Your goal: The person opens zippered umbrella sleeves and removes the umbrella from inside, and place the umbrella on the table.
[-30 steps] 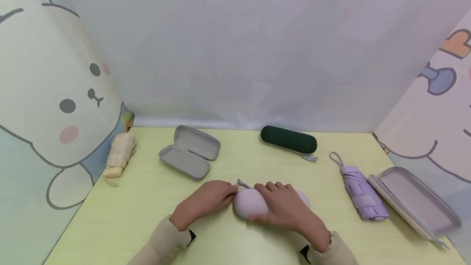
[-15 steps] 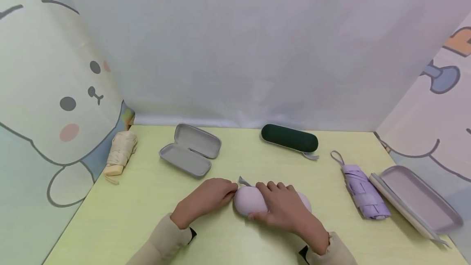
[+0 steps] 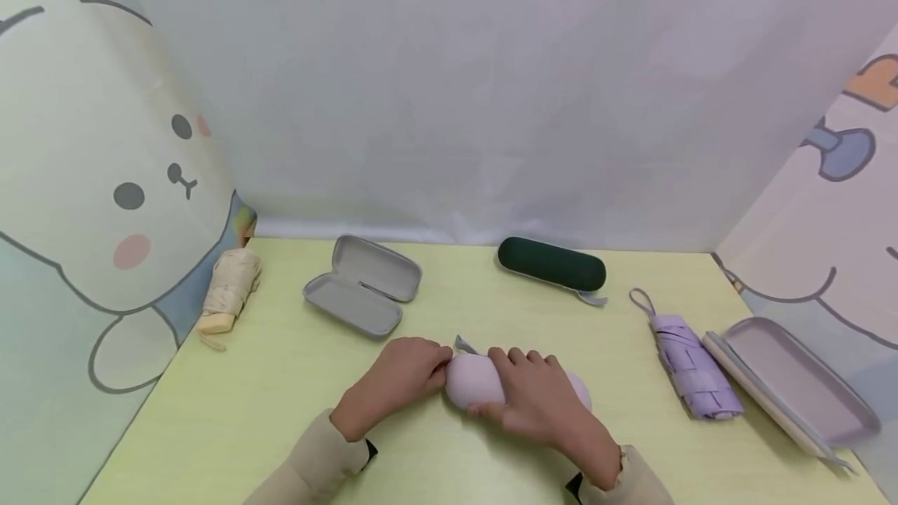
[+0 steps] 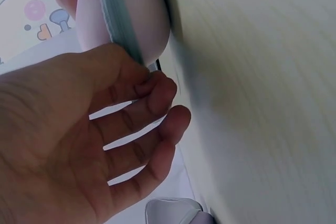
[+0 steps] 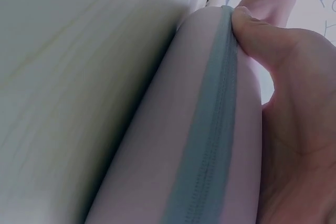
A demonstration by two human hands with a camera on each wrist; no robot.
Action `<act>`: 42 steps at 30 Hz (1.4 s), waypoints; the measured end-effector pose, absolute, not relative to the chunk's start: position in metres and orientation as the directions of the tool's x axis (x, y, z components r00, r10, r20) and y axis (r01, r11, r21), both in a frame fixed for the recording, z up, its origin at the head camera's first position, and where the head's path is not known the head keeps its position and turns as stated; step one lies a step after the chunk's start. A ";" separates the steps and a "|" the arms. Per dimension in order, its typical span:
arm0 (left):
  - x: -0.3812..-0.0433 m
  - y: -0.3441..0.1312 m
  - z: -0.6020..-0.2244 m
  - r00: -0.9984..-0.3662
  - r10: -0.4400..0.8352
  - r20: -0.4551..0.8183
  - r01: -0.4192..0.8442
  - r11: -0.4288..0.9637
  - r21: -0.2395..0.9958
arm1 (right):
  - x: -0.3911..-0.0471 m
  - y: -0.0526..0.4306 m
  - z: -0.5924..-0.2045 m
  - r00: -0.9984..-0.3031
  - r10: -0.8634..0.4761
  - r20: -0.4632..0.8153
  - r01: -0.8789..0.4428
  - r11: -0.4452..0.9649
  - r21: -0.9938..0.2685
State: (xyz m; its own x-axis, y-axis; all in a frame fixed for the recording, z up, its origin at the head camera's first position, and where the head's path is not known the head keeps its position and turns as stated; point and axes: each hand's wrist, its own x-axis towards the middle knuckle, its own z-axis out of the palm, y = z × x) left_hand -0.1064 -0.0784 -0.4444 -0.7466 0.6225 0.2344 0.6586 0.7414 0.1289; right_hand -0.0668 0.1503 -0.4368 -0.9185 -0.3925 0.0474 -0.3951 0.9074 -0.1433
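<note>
A pale pink zippered glasses case (image 3: 475, 382) lies closed on the table in front of the person. From above, the right hand (image 3: 536, 396) grips it, fingers over the far side and thumb along the near side. A grey-green zipper band (image 5: 210, 124) runs along the case in the right wrist view. At the case's left end, the left hand (image 3: 407, 369) pinches the zipper with thumb and index finger; its other fingers are loosely curled in the left wrist view. The fingertips hide the zipper pull. A grey fabric tab (image 3: 463, 345) sticks up behind the case.
An open grey case (image 3: 358, 304) and a dark green case (image 3: 550, 263) lie farther back. On the left is a folded beige umbrella (image 3: 230, 291). To the right are a folded purple umbrella (image 3: 694, 369) and an open lilac case (image 3: 803, 380) near the table's edge.
Both hands keep their hold, and the pink case has barely shifted. The other things on the table stay where they were.
</note>
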 end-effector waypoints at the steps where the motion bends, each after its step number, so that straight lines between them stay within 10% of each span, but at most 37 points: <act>1: -0.106 -0.078 -0.445 -0.752 0.617 0.232 0.652 0.747 0.131 | -0.067 0.150 -0.437 -0.921 -0.387 0.045 -0.389 0.910 -0.145; 33: -0.106 -0.078 -0.446 -0.800 0.558 0.218 0.596 0.782 0.183 | -0.064 0.139 -0.446 -0.953 -0.260 0.155 -0.276 0.957 -0.089; 42: -0.107 -0.079 -0.450 -0.817 0.529 0.231 0.568 0.808 0.160 | -0.059 0.153 -0.425 -0.894 -0.443 -0.065 -0.412 0.872 -0.265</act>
State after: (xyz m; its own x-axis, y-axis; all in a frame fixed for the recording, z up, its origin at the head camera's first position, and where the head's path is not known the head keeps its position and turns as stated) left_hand -0.1072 -0.0789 -0.4502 -0.8169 0.5285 0.2310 0.5677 0.8076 0.1596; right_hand -0.0591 0.1530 -0.4248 -0.8943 -0.4428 -0.0647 -0.4123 0.8715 -0.2654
